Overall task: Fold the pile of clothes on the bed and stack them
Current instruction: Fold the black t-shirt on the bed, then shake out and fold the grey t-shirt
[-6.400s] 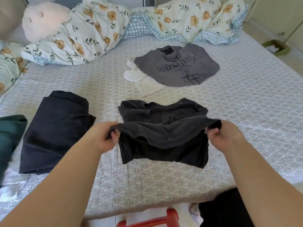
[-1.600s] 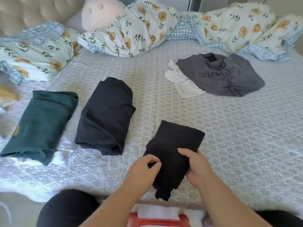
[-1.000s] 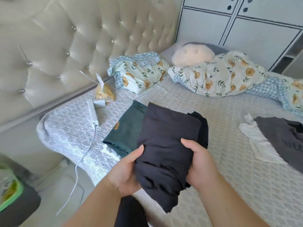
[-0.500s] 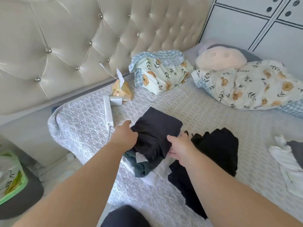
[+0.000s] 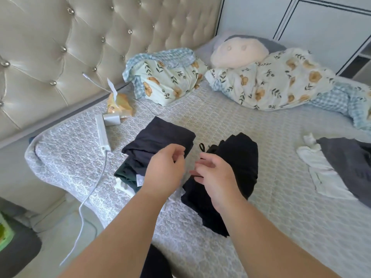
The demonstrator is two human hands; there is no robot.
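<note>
While both hover empty over the bed [image 5: 281, 227]:
Left hand [image 5: 163, 173]: fingers loosely curled
Right hand [image 5: 216, 177]: relaxed — above black garment [image 5: 239, 169]
Folded stack [image 5: 158, 141]: near left edge
Unfolded clothes [image 5: 345, 161]: right — far

Dark green folded garment [image 5: 125, 176] mostly buried under navy folded garment [image 5: 158, 137]; grey printed T-shirt [image 5: 349, 165] cut by right edge.
</note>
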